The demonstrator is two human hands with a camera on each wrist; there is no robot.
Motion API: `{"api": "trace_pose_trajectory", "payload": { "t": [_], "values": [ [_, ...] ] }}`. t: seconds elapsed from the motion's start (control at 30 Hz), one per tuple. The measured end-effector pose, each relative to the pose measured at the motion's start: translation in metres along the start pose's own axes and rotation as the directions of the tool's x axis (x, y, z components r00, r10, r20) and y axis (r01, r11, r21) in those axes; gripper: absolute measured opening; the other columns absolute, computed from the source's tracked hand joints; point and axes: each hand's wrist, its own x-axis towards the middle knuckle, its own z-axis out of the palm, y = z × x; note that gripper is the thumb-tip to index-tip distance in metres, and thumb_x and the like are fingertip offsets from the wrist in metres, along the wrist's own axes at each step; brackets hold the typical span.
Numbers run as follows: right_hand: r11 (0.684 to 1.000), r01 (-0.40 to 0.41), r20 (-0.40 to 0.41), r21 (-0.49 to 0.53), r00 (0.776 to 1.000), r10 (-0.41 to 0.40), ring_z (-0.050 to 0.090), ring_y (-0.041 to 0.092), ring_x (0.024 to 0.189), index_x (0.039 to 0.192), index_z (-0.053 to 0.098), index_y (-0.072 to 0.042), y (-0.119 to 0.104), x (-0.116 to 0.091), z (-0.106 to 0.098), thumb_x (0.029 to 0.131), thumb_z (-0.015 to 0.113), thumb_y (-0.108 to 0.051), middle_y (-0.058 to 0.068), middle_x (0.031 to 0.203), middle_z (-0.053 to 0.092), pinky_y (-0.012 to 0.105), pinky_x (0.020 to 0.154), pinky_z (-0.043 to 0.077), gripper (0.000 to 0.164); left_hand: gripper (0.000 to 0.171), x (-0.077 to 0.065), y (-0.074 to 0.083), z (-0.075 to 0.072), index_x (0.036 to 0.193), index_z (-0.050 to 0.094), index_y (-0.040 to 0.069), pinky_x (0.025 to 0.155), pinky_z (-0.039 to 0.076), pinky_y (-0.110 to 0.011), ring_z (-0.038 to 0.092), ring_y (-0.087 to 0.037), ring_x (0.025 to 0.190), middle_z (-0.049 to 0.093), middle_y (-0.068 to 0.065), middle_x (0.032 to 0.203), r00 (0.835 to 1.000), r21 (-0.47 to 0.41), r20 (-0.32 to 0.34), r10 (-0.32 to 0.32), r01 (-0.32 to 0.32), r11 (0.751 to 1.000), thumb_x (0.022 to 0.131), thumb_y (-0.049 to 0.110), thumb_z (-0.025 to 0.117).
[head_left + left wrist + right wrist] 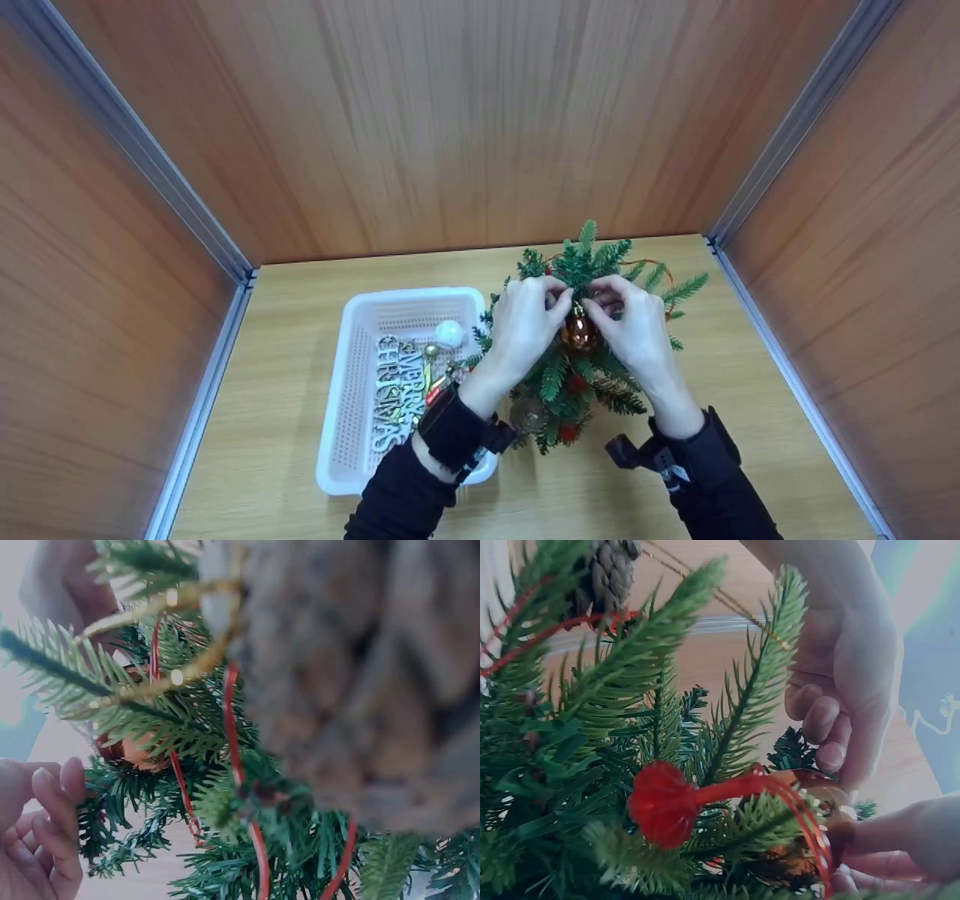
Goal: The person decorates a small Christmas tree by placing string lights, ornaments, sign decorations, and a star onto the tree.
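Observation:
A shiny copper-coloured ornament [578, 334] hangs at the front of a small artificial Christmas tree [553, 369], below its top. From the left, my left hand [523, 319] pinches at the ornament's top with thumb and index finger. On the other side, my right hand [636, 324] has its bent fingers and thumb at the same spot. The right wrist view shows fingers from both sides meeting at the ornament's gold cap [838, 816]; any loop between the fingertips is hidden. A pine cone [360, 682] fills much of the left wrist view.
A white plastic basket [335, 420] stands left of the tree. Inside lie letter decorations [388, 394], a white ball [449, 334] and small gold pieces. Red ribbon and a red decoration [662, 804] are on the branches. Wood panels [465, 127] enclose the table.

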Motion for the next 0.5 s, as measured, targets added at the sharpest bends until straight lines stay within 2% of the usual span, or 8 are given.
{"api": "trace_pose_trajectory", "payload": {
  "t": [0.13,0.2,0.3,0.4,0.5],
  "values": [
    [0.994,0.106,-0.075,0.001,0.992,-0.106,0.058,0.017,0.071,0.089,0.065,-0.001,0.007,-0.014,-0.006,0.076,0.068,-0.002,0.007,0.079,0.065,0.030,0.064,0.045,0.014,0.013,-0.010,-0.008,-0.009,0.089,0.067,0.003,0.041,0.039,-0.015,0.049,-0.002,0.046,0.061,0.002,0.062,0.995,-0.148,-0.085,0.060,-0.073,0.986,0.085,0.012,0.059],
    [0.990,0.143,-0.124,0.000,0.982,-0.142,0.057,0.019,0.078,0.088,0.065,-0.001,0.012,-0.023,-0.010,0.074,0.069,-0.002,0.008,0.085,0.064,0.033,0.072,0.043,0.014,0.014,-0.016,-0.016,-0.015,0.091,0.066,0.001,0.041,0.042,-0.017,0.052,-0.007,0.048,0.062,-0.002,0.063,0.992,-0.242,-0.118,0.040,-0.068,0.968,0.085,0.010,0.058],
    [0.987,0.162,-0.182,0.004,0.970,-0.159,0.054,0.021,0.086,0.088,0.066,-0.002,0.019,-0.036,-0.013,0.073,0.071,-0.002,0.010,0.091,0.062,0.034,0.077,0.040,0.016,0.015,-0.026,-0.033,-0.025,0.091,0.064,-0.002,0.042,0.045,-0.019,0.056,-0.018,0.050,0.062,-0.009,0.065,0.986,-0.352,-0.164,-0.022,-0.038,0.935,0.085,0.010,0.058],
    [0.987,0.159,-0.197,0.010,0.968,-0.154,0.054,0.020,0.091,0.091,0.065,-0.001,0.024,-0.050,-0.013,0.073,0.070,-0.002,0.012,0.095,0.061,0.030,0.082,0.040,0.019,0.013,-0.038,-0.056,-0.033,0.090,0.065,-0.002,0.042,0.046,-0.021,0.057,-0.020,0.050,0.063,-0.009,0.065,0.971,-0.374,-0.224,-0.087,-0.004,0.927,0.084,0.008,0.059],
    [0.985,0.171,-0.217,0.002,0.962,-0.167,0.055,0.019,0.088,0.094,0.064,0.000,0.028,-0.060,-0.012,0.072,0.070,0.000,0.012,0.096,0.061,0.022,0.079,0.042,0.022,0.009,-0.052,-0.085,-0.035,0.087,0.066,-0.002,0.045,0.048,-0.021,0.057,-0.014,0.050,0.064,-0.007,0.066,0.950,-0.322,-0.280,-0.139,0.044,0.946,0.082,0.005,0.061]
  ]
}}
